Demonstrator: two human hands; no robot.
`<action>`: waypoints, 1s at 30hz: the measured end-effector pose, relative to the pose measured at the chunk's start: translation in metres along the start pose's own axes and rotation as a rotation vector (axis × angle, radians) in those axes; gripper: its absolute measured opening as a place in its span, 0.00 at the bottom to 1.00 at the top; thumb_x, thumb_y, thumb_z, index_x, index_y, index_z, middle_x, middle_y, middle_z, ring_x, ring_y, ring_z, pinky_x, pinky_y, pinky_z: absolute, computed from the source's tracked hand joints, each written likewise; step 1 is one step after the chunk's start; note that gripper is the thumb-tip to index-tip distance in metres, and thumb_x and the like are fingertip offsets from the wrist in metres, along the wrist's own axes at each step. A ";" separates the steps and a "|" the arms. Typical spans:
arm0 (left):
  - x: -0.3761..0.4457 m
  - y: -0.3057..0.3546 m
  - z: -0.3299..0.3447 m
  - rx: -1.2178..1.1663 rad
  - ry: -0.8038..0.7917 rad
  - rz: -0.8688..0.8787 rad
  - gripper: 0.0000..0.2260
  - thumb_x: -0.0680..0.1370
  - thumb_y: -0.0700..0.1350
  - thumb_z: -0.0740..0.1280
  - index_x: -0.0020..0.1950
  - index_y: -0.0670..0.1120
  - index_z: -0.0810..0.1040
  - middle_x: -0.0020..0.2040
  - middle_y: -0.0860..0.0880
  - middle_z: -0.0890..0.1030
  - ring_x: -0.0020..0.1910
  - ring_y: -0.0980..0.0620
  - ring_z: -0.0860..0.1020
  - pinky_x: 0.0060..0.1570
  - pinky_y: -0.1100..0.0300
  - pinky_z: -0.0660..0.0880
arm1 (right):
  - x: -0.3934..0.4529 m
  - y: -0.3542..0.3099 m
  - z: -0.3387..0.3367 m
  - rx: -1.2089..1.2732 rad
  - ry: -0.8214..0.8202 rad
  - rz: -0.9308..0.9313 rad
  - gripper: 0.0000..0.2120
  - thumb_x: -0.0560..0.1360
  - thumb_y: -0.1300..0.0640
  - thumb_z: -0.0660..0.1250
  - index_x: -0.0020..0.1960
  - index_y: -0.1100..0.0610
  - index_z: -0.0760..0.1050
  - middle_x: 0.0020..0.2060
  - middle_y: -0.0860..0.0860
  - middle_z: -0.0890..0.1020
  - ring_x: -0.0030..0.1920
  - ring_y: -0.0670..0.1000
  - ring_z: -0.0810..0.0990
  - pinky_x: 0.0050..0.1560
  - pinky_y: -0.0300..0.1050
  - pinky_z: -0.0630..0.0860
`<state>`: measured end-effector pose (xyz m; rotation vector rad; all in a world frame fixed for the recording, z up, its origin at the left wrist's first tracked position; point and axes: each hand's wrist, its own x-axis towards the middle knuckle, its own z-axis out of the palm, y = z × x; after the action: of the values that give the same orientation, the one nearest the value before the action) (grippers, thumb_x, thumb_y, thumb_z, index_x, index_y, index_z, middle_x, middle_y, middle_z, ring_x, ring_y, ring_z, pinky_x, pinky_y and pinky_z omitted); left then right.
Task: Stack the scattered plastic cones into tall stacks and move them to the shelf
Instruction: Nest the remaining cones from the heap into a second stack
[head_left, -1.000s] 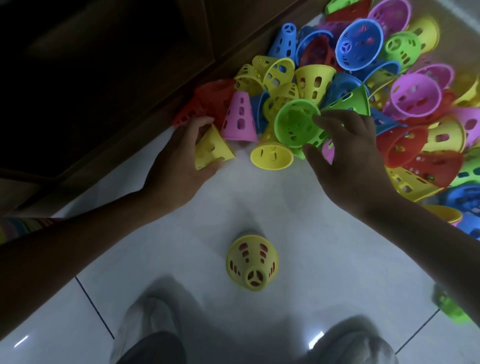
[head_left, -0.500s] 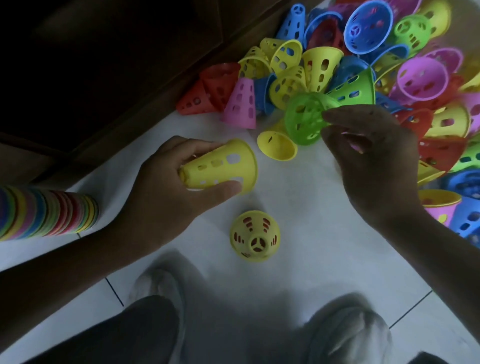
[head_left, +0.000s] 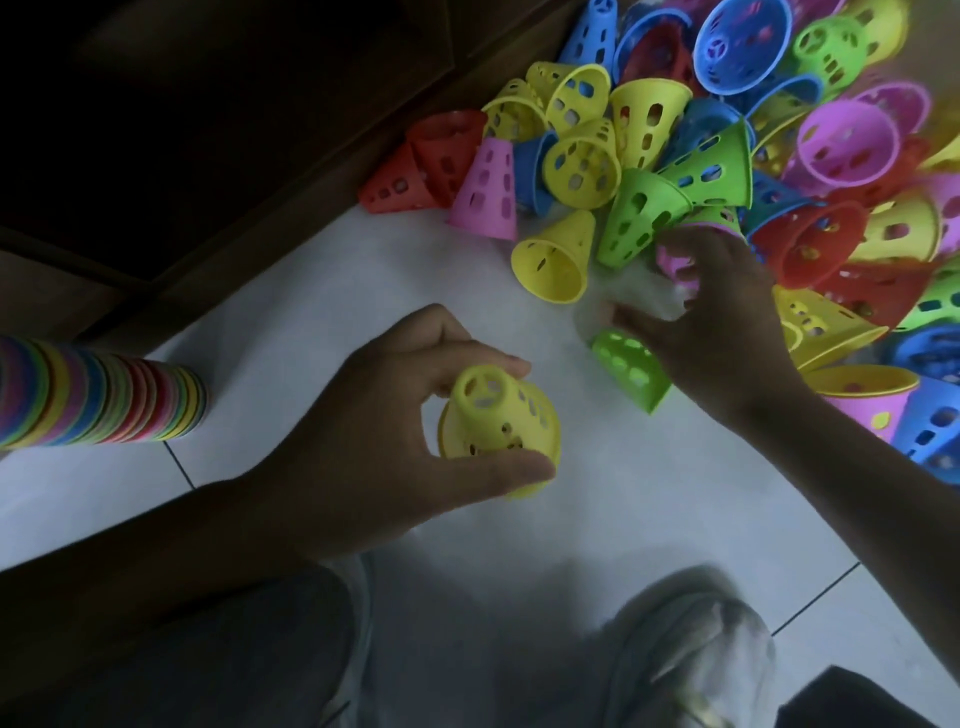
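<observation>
My left hand (head_left: 374, 447) grips a yellow cone (head_left: 493, 415) by its narrow top, tip up, over the white floor; a second yellow rim shows just beneath it. My right hand (head_left: 711, 322) hovers at the near edge of the pile of loose coloured cones (head_left: 779, 171), fingers curled by a pink cone (head_left: 670, 260) and blurred by motion. A green cone (head_left: 628, 369) lies under its thumb and palm; whether the hand holds either cone is unclear. A long stack of nested cones (head_left: 98, 395) lies on its side at the left.
A dark wooden cabinet (head_left: 234, 130) borders the floor at the upper left, with cones piled against its base. A loose yellow cone (head_left: 556, 260) lies mouth-forward before the pile. My knees and a shoe (head_left: 691, 660) fill the bottom of the view.
My left hand carried the yellow cone toward me and turned it tip up over the standing yellow cone. My right hand moved down from the pile's green cones; a green cone now lies beneath it.
</observation>
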<state>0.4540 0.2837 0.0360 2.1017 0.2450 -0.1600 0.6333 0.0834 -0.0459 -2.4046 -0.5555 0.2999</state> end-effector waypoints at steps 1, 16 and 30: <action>-0.001 -0.002 0.003 0.048 -0.029 0.019 0.26 0.66 0.64 0.74 0.60 0.55 0.82 0.51 0.56 0.75 0.53 0.54 0.79 0.49 0.70 0.72 | -0.002 0.002 0.001 -0.050 -0.054 -0.006 0.35 0.65 0.41 0.77 0.66 0.57 0.74 0.59 0.58 0.76 0.58 0.58 0.74 0.59 0.50 0.72; -0.001 -0.037 0.012 0.212 -0.202 0.048 0.31 0.65 0.62 0.75 0.67 0.61 0.75 0.60 0.64 0.68 0.61 0.61 0.71 0.59 0.68 0.70 | -0.034 -0.004 0.020 -0.381 -0.416 -0.027 0.22 0.72 0.46 0.73 0.60 0.54 0.73 0.51 0.55 0.78 0.53 0.60 0.79 0.50 0.51 0.77; 0.025 -0.070 -0.017 0.164 -0.096 -0.042 0.21 0.70 0.53 0.76 0.60 0.67 0.74 0.58 0.63 0.74 0.56 0.61 0.77 0.54 0.64 0.75 | -0.039 -0.104 -0.050 0.946 -0.326 0.034 0.16 0.67 0.54 0.75 0.54 0.55 0.81 0.49 0.52 0.86 0.46 0.51 0.86 0.50 0.44 0.81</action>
<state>0.4616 0.3357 -0.0188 2.2447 0.2253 -0.3149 0.5838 0.1113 0.0616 -1.4532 -0.3823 0.7788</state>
